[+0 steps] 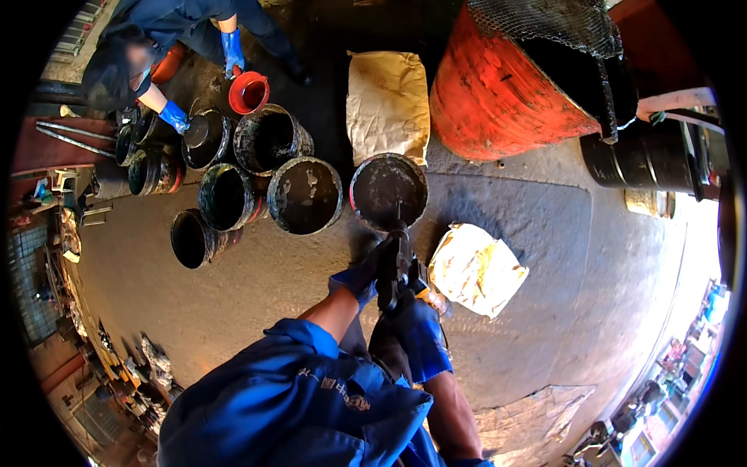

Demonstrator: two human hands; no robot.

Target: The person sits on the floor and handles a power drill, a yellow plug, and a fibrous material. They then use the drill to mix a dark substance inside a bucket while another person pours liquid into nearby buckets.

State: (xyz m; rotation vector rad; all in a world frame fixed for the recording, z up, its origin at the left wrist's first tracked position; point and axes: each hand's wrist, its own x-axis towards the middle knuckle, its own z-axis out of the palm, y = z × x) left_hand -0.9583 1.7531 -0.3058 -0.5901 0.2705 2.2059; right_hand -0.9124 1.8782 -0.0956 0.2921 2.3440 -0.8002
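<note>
Both my hands, in blue gloves, are closed on a dark power drill point(395, 261) with a yellow part at its side. My left hand point(362, 278) wraps round its body, nearer the front. My right hand point(415, 323) grips the rear end, closer to my body. From the drill a thin rod point(399, 208) reaches into a round bucket point(425, 204) of dark, thick-looking liquid point(385, 187). The rod's lower end is hidden in the liquid. Just left of it stands another bucket point(339, 206) with dark contents and paler patches on top.
Several more grimy buckets point(197, 253) stand to the left. There a co-worker in blue gloves holds a red pail point(249, 92). A paper sack point(389, 101) lies beyond my bucket, a crumpled one point(476, 271) to its right. A big red drum point(498, 93) stands far right.
</note>
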